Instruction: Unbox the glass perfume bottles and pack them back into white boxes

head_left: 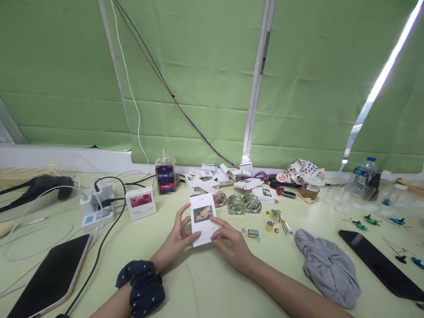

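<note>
A white box (202, 223) with a picture of pale yellow flowers is held upright above the table. My left hand (180, 234) grips its left side, fingers behind and thumb on the lower front. At its right lower edge, my right hand (230, 243) pinches the box between thumb and fingers. Just behind it lie a reddish glass bottle (219, 198) and two clear glass bottles (236, 204) (252, 203). Small gold caps (269, 226) and silver metal pieces (253, 233) are to the right of my right hand.
A white box with a red flower picture (141, 203) stands left, near a power strip (97, 216) with cables and a tablet (49, 276). Several small boxes (208, 182) are piled at the back. Right are a grey cloth (326, 265), a black phone-like slab (380, 263) and cups.
</note>
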Demonstrator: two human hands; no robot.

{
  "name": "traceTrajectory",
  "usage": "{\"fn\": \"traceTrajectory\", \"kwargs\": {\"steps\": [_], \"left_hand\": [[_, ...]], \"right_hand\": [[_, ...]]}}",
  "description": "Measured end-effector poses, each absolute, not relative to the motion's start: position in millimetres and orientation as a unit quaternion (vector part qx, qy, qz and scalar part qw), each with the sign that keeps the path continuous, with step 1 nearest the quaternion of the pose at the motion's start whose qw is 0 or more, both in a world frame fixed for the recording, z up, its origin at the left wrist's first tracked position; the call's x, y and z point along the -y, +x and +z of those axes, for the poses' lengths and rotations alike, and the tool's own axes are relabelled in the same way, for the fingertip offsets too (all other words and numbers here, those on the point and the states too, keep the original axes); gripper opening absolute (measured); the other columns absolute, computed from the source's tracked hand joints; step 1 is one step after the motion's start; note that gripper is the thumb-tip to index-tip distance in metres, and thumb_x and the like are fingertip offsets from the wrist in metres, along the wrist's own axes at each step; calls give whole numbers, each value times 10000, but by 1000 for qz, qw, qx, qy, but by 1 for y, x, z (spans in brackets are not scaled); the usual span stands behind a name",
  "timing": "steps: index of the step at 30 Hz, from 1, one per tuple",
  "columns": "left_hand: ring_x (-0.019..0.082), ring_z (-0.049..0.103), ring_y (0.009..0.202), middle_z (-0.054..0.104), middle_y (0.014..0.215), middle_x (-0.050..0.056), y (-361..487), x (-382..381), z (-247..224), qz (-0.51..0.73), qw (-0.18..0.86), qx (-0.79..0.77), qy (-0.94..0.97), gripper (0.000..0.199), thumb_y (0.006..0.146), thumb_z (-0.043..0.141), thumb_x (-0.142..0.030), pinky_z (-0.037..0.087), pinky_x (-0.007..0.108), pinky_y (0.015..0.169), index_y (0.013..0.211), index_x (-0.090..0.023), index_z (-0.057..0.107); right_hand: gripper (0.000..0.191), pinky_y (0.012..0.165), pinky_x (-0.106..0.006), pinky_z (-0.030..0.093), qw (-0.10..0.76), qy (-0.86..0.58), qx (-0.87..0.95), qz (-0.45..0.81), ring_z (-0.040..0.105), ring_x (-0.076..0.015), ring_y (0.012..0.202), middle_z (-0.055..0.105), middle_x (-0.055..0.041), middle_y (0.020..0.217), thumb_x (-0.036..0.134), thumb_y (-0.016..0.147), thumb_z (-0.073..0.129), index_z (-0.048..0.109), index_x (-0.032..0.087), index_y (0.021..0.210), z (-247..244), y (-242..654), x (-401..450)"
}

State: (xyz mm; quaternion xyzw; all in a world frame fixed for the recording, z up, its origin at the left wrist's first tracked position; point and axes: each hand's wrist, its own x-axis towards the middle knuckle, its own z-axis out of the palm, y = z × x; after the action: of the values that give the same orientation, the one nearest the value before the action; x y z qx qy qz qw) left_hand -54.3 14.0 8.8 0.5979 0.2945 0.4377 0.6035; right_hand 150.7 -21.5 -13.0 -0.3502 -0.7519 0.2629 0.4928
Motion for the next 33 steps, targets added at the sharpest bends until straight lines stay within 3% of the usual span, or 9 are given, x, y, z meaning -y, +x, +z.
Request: {"fn": "traceTrajectory", "kwargs": {"steps": [2,4,8,12,16,20,23,28,33], "left_hand": [[264,644,1015,429,1370,104,-56,-17,7,446,601,-302,591,920,775,698,-277,523,429,844,1367,-460,19],[280,621,1064,438,1362,111,-59,-21,3,445,583,-322,598,947,750,721,-269,497,455,895,1368,-427,20],[267,501,1223,421,1384,108,-64,-26,-4,434,538,-346,634,730,788,676,-296,417,433,1010,1317,-343,175],[260,502,1223,369,1430,97,-64,-23,-5,417,534,-313,666,568,841,609,-311,440,428,987,1260,-348,227],[274,477,1245,391,1410,108,-63,-18,-2,421,505,-311,686,467,868,566,-332,445,415,975,1233,-322,275],[273,450,1263,430,1378,109,-63,-16,-1,422,489,-323,691,446,887,529,-347,434,411,977,1249,-311,271],[271,473,1237,466,1344,110,-64,-16,-3,429,481,-325,692,462,884,530,-337,421,413,979,1264,-301,268],[257,501,1193,506,1304,102,-65,-14,-6,436,465,-315,703,470,869,545,-299,379,398,998,1275,-279,308],[248,509,1163,505,1293,106,-65,-12,-6,433,480,-301,701,461,868,530,-245,383,409,985,1274,-267,314]], "right_hand": [[163,946,-345,474,491,-350,772,201,565,-200,1159,575,-64,1296,124,838,528,646,230,874,-10,151,22],[184,964,-352,460,505,-341,781,138,580,-198,1140,620,-70,1237,106,830,519,646,225,890,-7,154,21],[178,907,-354,487,581,-352,731,65,613,-199,1062,674,-85,1107,120,833,502,637,213,903,6,173,9],[161,712,-299,535,619,-457,632,97,649,-197,915,693,-87,972,225,865,464,619,192,893,25,205,-21],[219,722,-274,509,471,-593,651,47,654,-176,854,705,-65,898,197,858,401,614,173,900,47,230,-69],[157,786,-270,468,378,-625,682,35,649,-182,866,716,-39,882,131,779,515,657,188,816,63,232,-126],[167,804,-299,452,305,-662,685,20,634,-232,939,705,-89,956,102,726,596,670,166,861,67,223,-163],[353,873,-398,433,232,-721,652,-22,559,-309,1096,618,-194,1129,110,746,646,591,99,1095,56,204,-199],[338,899,-451,465,204,-754,624,-30,560,-240,1073,562,-107,1203,292,881,576,535,142,1181,44,199,-218]]}}
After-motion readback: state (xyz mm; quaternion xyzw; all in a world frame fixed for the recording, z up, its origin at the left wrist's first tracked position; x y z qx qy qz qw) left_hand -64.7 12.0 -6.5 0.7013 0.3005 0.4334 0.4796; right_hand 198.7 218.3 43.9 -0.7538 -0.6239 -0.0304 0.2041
